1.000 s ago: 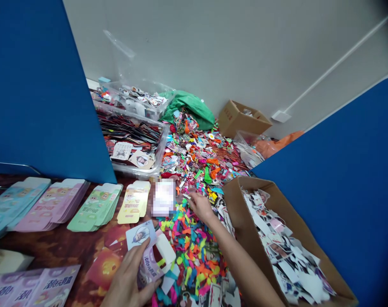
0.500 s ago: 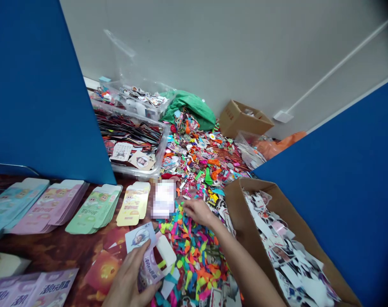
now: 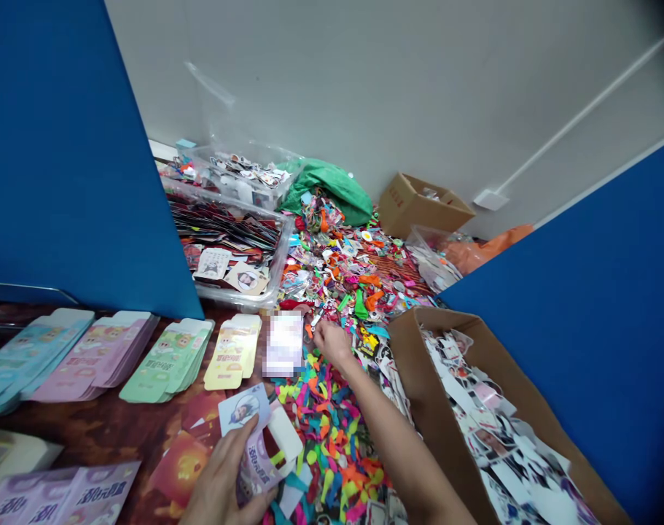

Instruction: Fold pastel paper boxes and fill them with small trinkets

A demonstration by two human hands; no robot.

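My left hand (image 3: 222, 470) grips a small purple paper box (image 3: 259, 463) with its flap end open, together with a pale blue card (image 3: 245, 410) bearing a round picture. A bit of yellow-green shows in the box's opening. My right hand (image 3: 334, 344) is over the near edge of a pile of small trinkets (image 3: 358, 273), its fingers drawn together; what they hold, if anything, is too small to make out. Below my right arm lies a heap of bright balloon-like rubber pieces (image 3: 332, 437). A blurred-out pale pack (image 3: 283, 343) lies just left of my right hand.
Flat box stacks in blue (image 3: 39, 357), pink (image 3: 94, 357), green (image 3: 166, 361) and yellow (image 3: 233, 354) line the left. Purple boxes (image 3: 99, 496) stand at lower left. A carton (image 3: 419, 394) of cut-outs is right; a clear bin (image 3: 280, 270) is behind. Blue partitions (image 3: 85, 168) flank both sides.
My right hand has moved slightly up and away, from the edge of the rubber pieces to the trinkets. My left hand still holds the box and card. The view has shifted slightly.
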